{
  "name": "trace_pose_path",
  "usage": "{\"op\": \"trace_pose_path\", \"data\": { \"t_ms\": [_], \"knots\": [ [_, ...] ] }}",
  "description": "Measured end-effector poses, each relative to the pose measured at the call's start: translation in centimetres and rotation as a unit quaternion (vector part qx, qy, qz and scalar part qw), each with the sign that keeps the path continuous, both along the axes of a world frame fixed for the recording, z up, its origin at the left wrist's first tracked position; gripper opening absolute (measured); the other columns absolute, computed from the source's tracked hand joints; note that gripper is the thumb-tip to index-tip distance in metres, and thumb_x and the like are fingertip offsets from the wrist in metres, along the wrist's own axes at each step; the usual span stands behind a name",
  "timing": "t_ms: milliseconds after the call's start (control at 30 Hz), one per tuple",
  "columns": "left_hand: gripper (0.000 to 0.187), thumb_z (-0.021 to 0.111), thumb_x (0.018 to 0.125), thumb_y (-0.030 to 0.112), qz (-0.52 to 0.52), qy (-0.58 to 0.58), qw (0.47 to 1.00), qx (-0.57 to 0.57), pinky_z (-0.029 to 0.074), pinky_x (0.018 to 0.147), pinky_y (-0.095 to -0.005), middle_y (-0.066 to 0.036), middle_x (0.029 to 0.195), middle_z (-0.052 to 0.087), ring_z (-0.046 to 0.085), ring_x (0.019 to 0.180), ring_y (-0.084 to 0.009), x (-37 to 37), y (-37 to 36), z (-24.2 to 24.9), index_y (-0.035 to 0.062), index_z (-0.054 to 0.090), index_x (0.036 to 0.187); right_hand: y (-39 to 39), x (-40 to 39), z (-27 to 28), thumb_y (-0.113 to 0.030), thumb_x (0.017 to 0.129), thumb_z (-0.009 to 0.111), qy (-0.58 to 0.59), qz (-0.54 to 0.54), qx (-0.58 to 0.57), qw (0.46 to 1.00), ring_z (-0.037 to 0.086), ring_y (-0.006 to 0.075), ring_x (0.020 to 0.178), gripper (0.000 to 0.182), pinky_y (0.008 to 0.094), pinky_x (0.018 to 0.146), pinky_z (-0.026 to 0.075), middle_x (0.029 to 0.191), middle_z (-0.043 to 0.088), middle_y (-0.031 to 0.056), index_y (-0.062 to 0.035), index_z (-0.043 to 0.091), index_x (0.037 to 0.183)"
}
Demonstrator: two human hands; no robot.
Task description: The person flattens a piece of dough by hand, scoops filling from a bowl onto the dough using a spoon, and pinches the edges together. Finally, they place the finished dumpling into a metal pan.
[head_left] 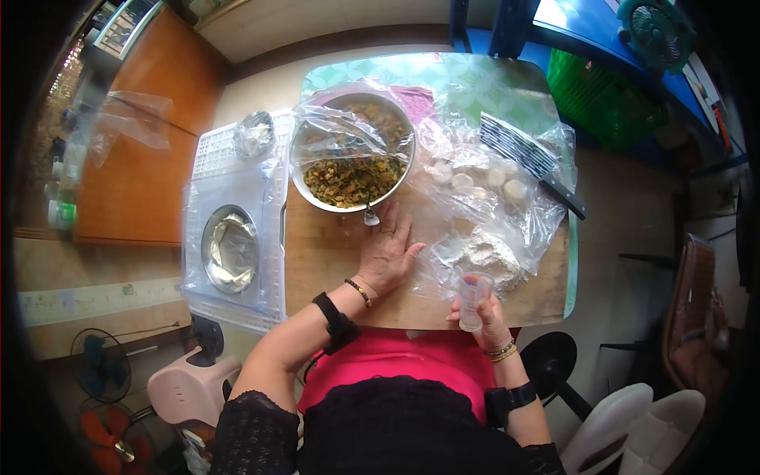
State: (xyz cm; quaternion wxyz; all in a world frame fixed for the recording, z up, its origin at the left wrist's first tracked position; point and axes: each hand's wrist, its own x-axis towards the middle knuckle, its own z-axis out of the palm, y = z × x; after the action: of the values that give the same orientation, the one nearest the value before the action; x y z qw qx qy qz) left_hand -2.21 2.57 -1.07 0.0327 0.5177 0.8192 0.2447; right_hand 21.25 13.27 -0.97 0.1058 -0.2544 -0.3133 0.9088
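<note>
Cup (pixel 470 307) needed a steady grip.
Your right hand (pixel 492 321) held it near powder (pixel 486 250); your left hand (pixel 383 260) lay open.

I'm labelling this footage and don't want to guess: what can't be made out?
All head view:
- Back of the food mixture: glare on the plastic sheet.
- Markings on the clear cup: too small.
- Board under the left hand: covered by it.
- Distant person: blurred, dim.
</note>
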Motion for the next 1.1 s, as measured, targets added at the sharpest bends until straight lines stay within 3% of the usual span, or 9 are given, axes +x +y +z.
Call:
{"op": "trace_pose_path", "data": {
  "t_ms": [267, 333, 433, 533, 800, 900, 1000, 1067, 1100],
  "knots": [
    [0.054, 0.061, 0.089, 0.033, 0.009, 0.021, 0.999, -0.044, 0.025, 0.11, -0.0537, -0.026, 0.141, 0.038, 0.033, 0.134, -0.041, 0.0, 0.9, 1.7, -0.0014, 0.048, 0.128, -0.3, 0.1, 0.7, -0.029, 0.082, 0.076, -0.027, -0.003, 0.015, 1.0, 0.067, 0.0226, 0.09, 0.065, 0.0389, 0.08, 0.058, 0.106, 0.061, 0.0159, -0.0027, 0.041, 0.13],
    [0.054, 0.061, 0.09, 0.033, 0.033, -0.177, 0.983, -0.043, 0.023, 0.111, -0.0533, -0.026, 0.141, 0.037, 0.032, 0.134, -0.0427, 0.0, 1.8, 3.1, -0.0015, 0.047, 0.129, -0.3, 0.1, 0.7, -0.027, 0.082, 0.075, -0.029, -0.001, 0.011, 1.0, 0.067, 0.0227, 0.09, 0.063, 0.039, 0.081, 0.058, 0.107, 0.061, 0.0158, -0.0032, 0.041, 0.13],
    [0.055, 0.061, 0.089, 0.034, 0.013, -0.037, 0.999, -0.018, 0.021, 0.113, -0.0532, -0.027, 0.142, 0.035, 0.03, 0.134, -0.0449, 0.4, 2.5, 1.1, -0.0025, 0.047, 0.129, -0.2, -0.1, 0.5, -0.026, 0.083, 0.074, -0.026, -0.001, 0.012, 1.0, 0.067, 0.0227, 0.091, 0.063, 0.0389, 0.081, 0.058, 0.107, 0.061, 0.0157, -0.0038, 0.041, 0.13],
    [0.058, 0.062, 0.089, 0.035, 0.002, 0.014, 1.0, -0.022, 0.021, 0.113, -0.0527, -0.028, 0.144, 0.033, 0.026, 0.136, -0.0456, 1.1, 2.7, -0.1, -0.0035, 0.046, 0.129, -0.2, -0.3, 0.8, -0.025, 0.083, 0.073, -0.032, -0.011, 0.013, 0.999, 0.067, 0.0223, 0.091, 0.065, 0.0385, 0.08, 0.058, 0.107, 0.061, 0.0156, -0.004, 0.038, 0.133],
    [0.067, 0.06, 0.087, 0.043, 0.003, 0.004, 0.999, -0.035, 0.012, 0.114, -0.0571, -0.028, 0.146, 0.029, 0.022, 0.138, -0.0445, 0.7, 2.7, -0.4, -0.0047, 0.044, 0.132, -0.5, -0.6, 1.2, -0.03, 0.083, 0.073, -0.047, -0.011, 0.042, 0.998, 0.067, 0.0212, 0.086, 0.069, 0.0379, 0.078, 0.058, 0.103, 0.06, 0.0141, -0.0073, 0.035, 0.137],
    [0.061, 0.059, 0.089, 0.039, 0.006, 0.005, 1.0, -0.021, 0.017, 0.115, -0.0528, -0.029, 0.146, 0.031, 0.025, 0.138, -0.0437, 0.5, 2.7, -0.1, -0.0037, 0.046, 0.13, -0.7, -0.5, 0.7, -0.029, 0.083, 0.073, -0.056, -0.021, 0.057, 0.997, 0.067, 0.0214, 0.086, 0.067, 0.0375, 0.077, 0.058, 0.104, 0.06, 0.0142, -0.0066, 0.037, 0.136],
    [0.047, 0.057, 0.092, 0.033, -0.012, -0.119, 0.991, 0.054, 0.028, 0.11, -0.049, -0.027, 0.136, 0.044, 0.036, 0.132, -0.0425, -0.5, 1.0, 1.4, -0.0014, 0.052, 0.124, -0.8, -0.6, 1.1, -0.027, 0.083, 0.073, -0.075, -0.023, 0.055, 0.995, 0.067, 0.0215, 0.086, 0.065, 0.0372, 0.076, 0.058, 0.105, 0.061, 0.0146, -0.0059, 0.039, 0.135],
    [0.037, 0.058, 0.092, 0.03, 0.007, -0.294, 0.951, -0.097, 0.035, 0.103, -0.0494, -0.022, 0.116, 0.056, 0.047, 0.119, -0.0412, -1.3, -0.8, 5.2, -0.0003, 0.055, 0.114, -1.0, -0.7, 1.2, -0.026, 0.083, 0.073, -0.078, -0.018, 0.066, 0.995, 0.067, 0.0215, 0.086, 0.064, 0.037, 0.077, 0.057, 0.105, 0.061, 0.0146, -0.0056, 0.039, 0.134],
    [0.034, 0.062, 0.089, 0.032, 0.007, -0.187, 0.982, -0.013, 0.039, 0.091, -0.0491, -0.014, 0.101, 0.058, 0.053, 0.102, -0.0354, -1.0, -2.2, 3.1, 0.0028, 0.058, 0.105, -1.0, -0.8, 1.2, -0.025, 0.083, 0.073, -0.081, -0.016, 0.077, 0.994, 0.067, 0.0215, 0.086, 0.063, 0.0369, 0.077, 0.057, 0.106, 0.061, 0.0146, -0.0053, 0.04, 0.133]
  ]
}}
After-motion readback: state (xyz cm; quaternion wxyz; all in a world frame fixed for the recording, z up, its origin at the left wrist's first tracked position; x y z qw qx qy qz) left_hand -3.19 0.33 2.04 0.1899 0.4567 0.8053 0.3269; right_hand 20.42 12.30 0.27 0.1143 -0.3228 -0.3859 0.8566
